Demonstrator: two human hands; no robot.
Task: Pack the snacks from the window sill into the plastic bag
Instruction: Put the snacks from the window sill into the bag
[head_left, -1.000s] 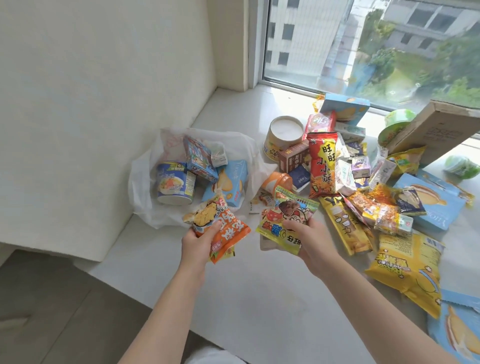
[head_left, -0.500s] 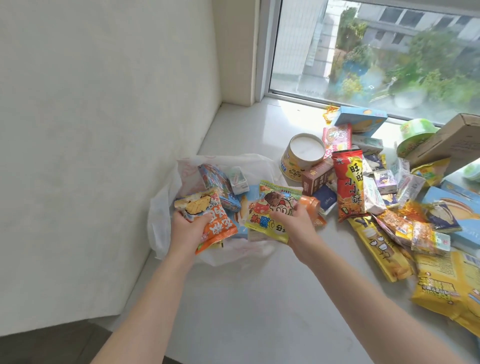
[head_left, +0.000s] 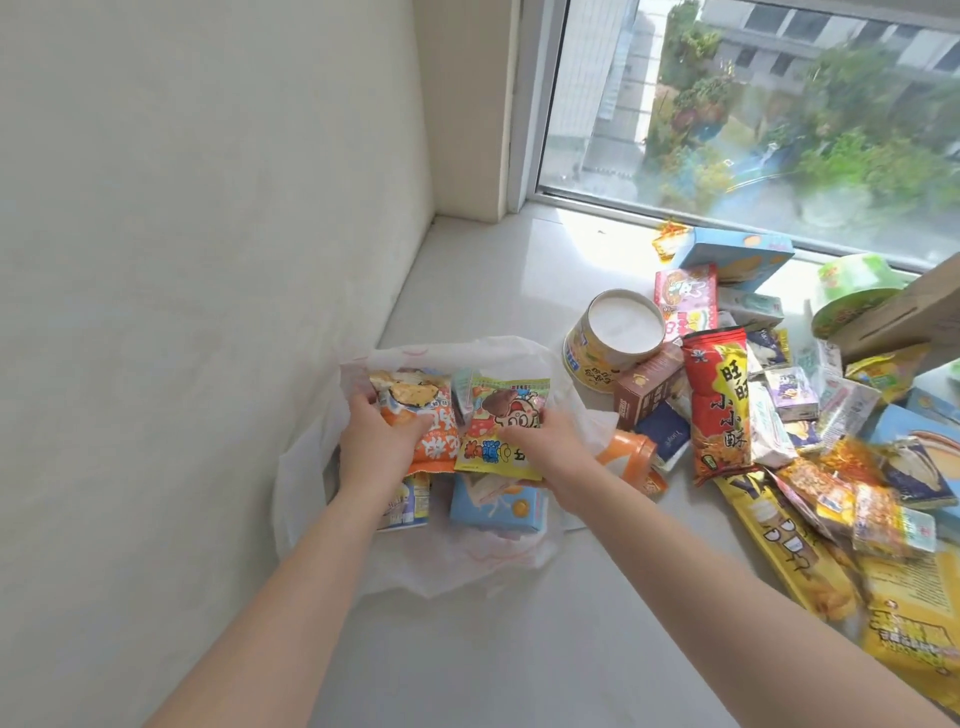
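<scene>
The window sill (head_left: 519, 649) was the biggest thing and filled most of the frame below the window. A big pile of snacks (head_left: 779, 441) lay on it at the right side of the frame, so most of the packing was probably not done yet.

The plastic bag (head_left: 306, 478) was white and lay flat and open in the middle of the frame, close to the wall on the left. It was likely spread open like that so snacks could go in easily. A blue box (head_left: 498, 506) and a small cup (head_left: 410, 506) were already inside it, near its lower part.

The left hand (head_left: 376, 441) was over the bag. Its fingers were curled round the side of an orange packet (head_left: 421, 415), holding it tight. The right hand (head_left: 545, 441) was just beside it, right of the middle. Its fingers and thumb pinched a yellow packet (head_left: 501, 426) with a cartoon face on it. Both packets were held low over the bag, side by side, most likely so they could be dropped in together.

A round tub (head_left: 613, 338) lay tipped on its side just right of the bag, outside it.
</scene>
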